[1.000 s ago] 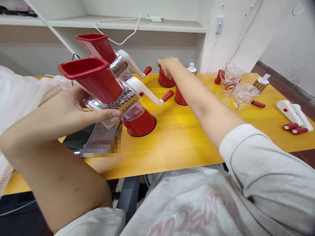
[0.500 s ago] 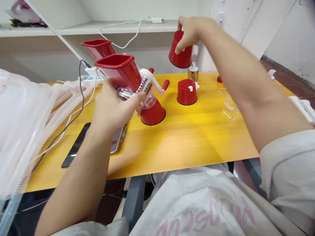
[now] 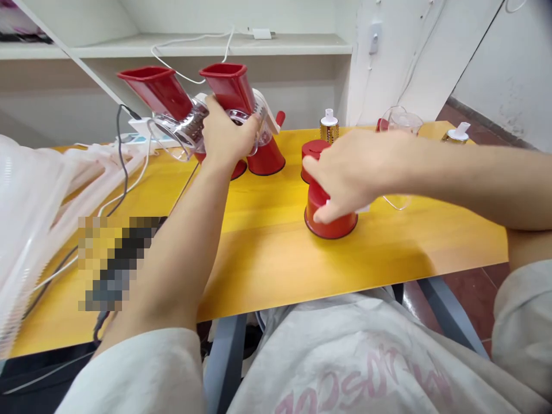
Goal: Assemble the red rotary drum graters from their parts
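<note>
My left hand (image 3: 228, 129) is wrapped round the clear body of a rotary grater (image 3: 227, 86) with a red hopper, a red-knobbed crank and a red base on the table. Left of it, a second rotary grater (image 3: 157, 92) leans outward, its lower part partly hidden by my left hand and arm. My right hand (image 3: 357, 167) reaches over a red grater base (image 3: 330, 221) standing on the table, thumb and fingers on its sides. Just behind that stands another red base (image 3: 314, 150), partly covered by my fingers.
A drum blade (image 3: 329, 129) stands at the back, another drum blade (image 3: 456, 135) at the right beyond my forearm. Clear plastic parts (image 3: 403, 119) lie near them. Plastic bags (image 3: 47, 230) and cables cover the left side. A white shelf (image 3: 302, 46) runs behind the yellow table (image 3: 267, 259).
My right hand has brought the red base down from the air at the back to the table's middle. My left hand has moved its grater toward the back, where it stands.
</note>
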`<state>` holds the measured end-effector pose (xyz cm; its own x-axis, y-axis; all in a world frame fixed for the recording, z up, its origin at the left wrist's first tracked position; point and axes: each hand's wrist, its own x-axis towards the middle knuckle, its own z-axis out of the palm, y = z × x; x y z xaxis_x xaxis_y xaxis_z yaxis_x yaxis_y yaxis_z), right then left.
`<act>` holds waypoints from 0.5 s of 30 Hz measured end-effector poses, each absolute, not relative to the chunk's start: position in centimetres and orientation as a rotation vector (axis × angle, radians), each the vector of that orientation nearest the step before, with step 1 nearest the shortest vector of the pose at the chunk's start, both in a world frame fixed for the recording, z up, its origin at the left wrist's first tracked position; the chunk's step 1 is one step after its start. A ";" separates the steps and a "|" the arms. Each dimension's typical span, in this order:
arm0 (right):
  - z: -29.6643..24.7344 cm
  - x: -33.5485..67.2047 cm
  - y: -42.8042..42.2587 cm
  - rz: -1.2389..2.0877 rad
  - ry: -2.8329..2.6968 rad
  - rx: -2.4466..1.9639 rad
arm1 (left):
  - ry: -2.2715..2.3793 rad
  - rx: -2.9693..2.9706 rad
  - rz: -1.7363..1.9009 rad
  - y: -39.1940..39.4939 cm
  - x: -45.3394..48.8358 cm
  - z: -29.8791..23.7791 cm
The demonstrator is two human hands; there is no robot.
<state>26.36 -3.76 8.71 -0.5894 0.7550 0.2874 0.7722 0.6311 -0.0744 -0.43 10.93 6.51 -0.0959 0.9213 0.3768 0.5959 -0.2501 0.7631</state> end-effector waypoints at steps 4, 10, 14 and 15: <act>7.2 21.6 -9.6 -0.134 -2.715 -1.398 | 1.658 1.815 1.262 12.6 -0.6 6.5; 10.8 18.4 -12.1 -0.136 -2.947 -1.704 | 1.705 1.845 1.192 11.1 -0.6 7.6; 11.9 18.8 -12.1 -0.151 -3.099 -1.763 | 1.753 1.896 1.133 9.7 -0.5 7.8; 11.9 19.0 -12.1 -0.162 -3.123 -1.760 | 1.755 1.892 1.131 9.6 -0.5 7.8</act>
<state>18.96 -12.12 11.90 -0.4444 0.8313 -0.3340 0.7924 0.5387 0.2864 -0.55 9.60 7.78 -0.0692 0.9426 0.3267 0.6869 -0.1924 0.7008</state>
